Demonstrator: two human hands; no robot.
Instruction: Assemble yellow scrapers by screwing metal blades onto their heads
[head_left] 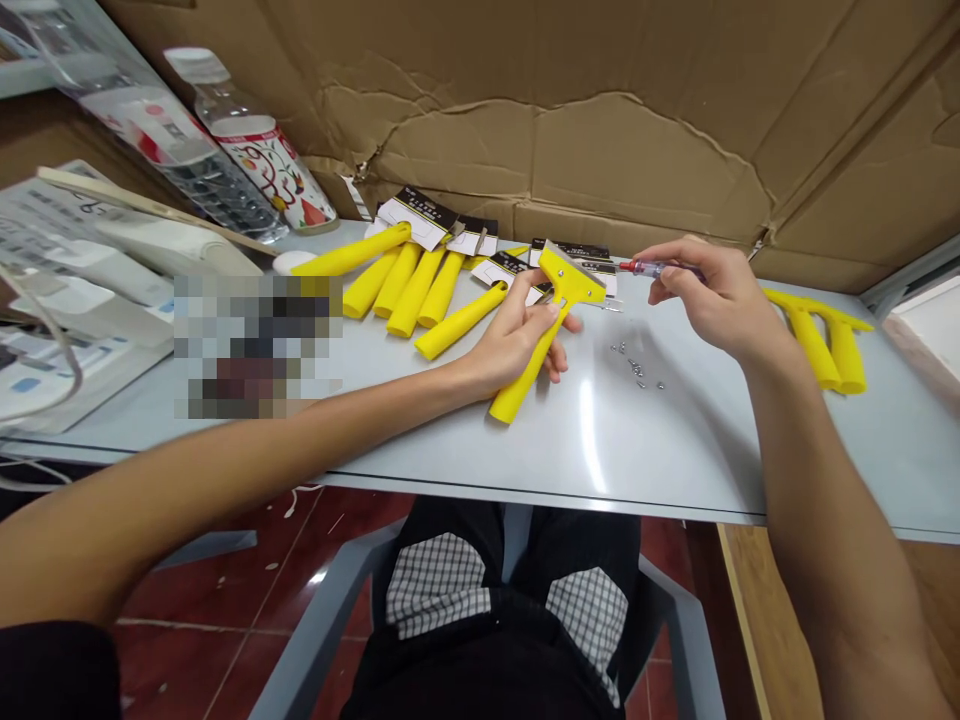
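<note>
A yellow scraper (529, 372) with a metal blade along its wide head is held by its neck in my left hand (517, 345), the handle slanting down toward the table's front edge. Two small screws show on its head. My right hand (705, 290) grips a screwdriver (656, 269) with a clear handle and a red tip end, pointing left toward the scraper's head and apart from it. Below, between my hands, several small loose screws (636, 370) lie on the table.
Several yellow scrapers (409, 310) with black-and-white cards lie at the back left. More yellow scrapers (847, 355) lie at the right. Two bottles (274, 165) and plastic packets (97, 270) occupy the left. Cardboard (600, 160) stands behind the table (465, 440).
</note>
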